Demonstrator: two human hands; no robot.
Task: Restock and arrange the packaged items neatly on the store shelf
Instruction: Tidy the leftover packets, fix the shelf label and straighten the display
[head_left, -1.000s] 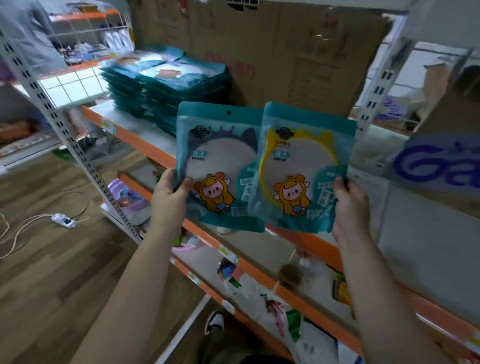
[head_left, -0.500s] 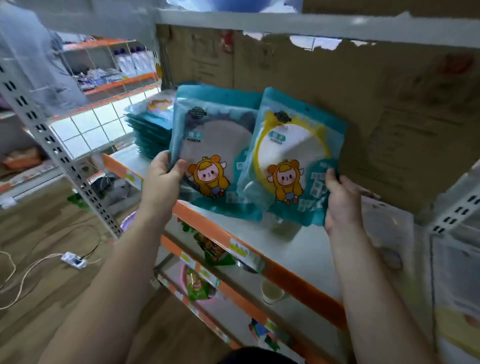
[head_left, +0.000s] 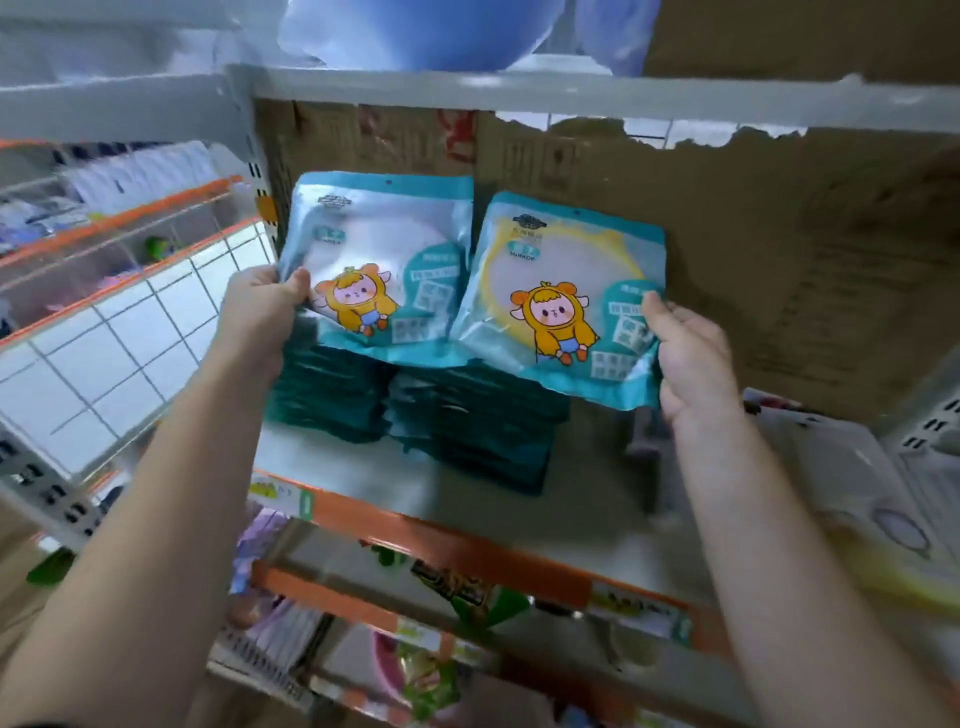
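Observation:
I hold two teal mirror packets with a cartoon figure up over the shelf. My left hand (head_left: 260, 312) grips the left edge of the grey-rimmed packet (head_left: 384, 260). My right hand (head_left: 685, 353) pinches the right edge of the yellow-rimmed packet (head_left: 561, 291). Both packets hang tilted above two stacks of the same teal packets (head_left: 467, 431) lying flat on the grey shelf board (head_left: 597, 499). The packets partly hide the tops of the stacks.
Brown cardboard (head_left: 779, 249) backs the shelf. An orange shelf edge (head_left: 457, 545) with price tags runs along the front. A white wire grid panel (head_left: 119, 353) stands at the left. More goods (head_left: 883, 519) lie at the right, and lower shelves (head_left: 415, 649) hold mixed items.
Both hands have carried the two packets left and deeper into the shelf, from in front of it to right above the teal stacks. The view has swung up and left.

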